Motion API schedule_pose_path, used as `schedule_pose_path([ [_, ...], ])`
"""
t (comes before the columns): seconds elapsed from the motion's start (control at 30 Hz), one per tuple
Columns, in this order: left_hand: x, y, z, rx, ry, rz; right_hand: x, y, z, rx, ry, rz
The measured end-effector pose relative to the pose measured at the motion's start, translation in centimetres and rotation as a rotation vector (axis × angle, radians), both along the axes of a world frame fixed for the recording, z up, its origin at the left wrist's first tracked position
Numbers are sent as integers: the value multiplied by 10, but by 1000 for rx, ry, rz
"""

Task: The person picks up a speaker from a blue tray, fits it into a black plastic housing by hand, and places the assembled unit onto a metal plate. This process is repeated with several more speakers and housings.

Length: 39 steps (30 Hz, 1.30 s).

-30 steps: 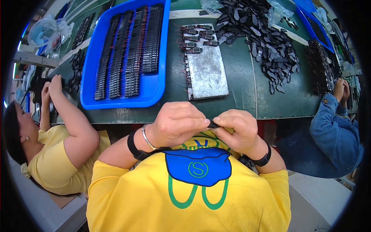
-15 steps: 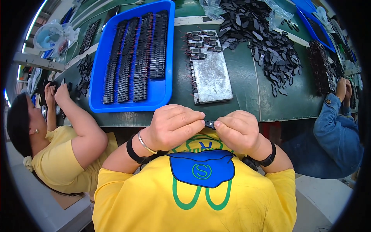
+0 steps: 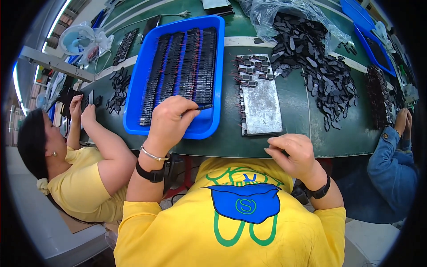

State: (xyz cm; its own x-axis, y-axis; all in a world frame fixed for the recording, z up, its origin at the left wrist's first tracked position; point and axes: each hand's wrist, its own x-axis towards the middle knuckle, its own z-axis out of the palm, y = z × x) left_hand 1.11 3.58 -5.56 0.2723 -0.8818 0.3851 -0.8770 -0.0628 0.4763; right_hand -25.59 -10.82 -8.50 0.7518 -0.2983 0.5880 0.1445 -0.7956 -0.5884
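Note:
My left hand (image 3: 171, 118) pinches a small, narrow black part (image 3: 204, 107) between thumb and fingertips, above the near right corner of a blue tray (image 3: 141, 129). Inside the tray, long rows of similar black parts (image 3: 178, 66) stand packed together, with red wires showing between them. At the table's front edge hovers my right hand (image 3: 293, 153), its thumb and forefinger slightly apart and nothing visible between them. Beyond it lies a grey metal plate (image 3: 261, 109), with several small black pieces with red wires (image 3: 251, 71) on its far end and along its left side.
Many flat black pieces (image 3: 320, 80) lie heaped on the green table (image 3: 296, 111), spilling from a clear plastic bag (image 3: 262, 20). A co-worker in yellow (image 3: 84, 178) sits at the left, another in a blue jacket (image 3: 391, 173) at the right. A small fan (image 3: 78, 40) stands far left.
My hands have parted. The left has carried the black part forward and left over the tray, while the right has let go of it and shifted right. The whole view has shifted slightly.

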Motion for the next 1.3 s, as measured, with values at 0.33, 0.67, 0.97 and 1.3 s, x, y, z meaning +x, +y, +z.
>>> schedule_pose_path([
  [0.33,11,-7,-4,160,-232,-19,-17,-9,0,16,78,-83],
  [0.67,12,-13,-9,152,-286,11,17,-38,16,40,174,-54],
  [0.97,-9,-6,9,-66,-263,31,90,-73,6,-186,366,-206],
  [1.3,-59,3,5,196,1172,-299,63,-48,23,-53,311,-132],
])
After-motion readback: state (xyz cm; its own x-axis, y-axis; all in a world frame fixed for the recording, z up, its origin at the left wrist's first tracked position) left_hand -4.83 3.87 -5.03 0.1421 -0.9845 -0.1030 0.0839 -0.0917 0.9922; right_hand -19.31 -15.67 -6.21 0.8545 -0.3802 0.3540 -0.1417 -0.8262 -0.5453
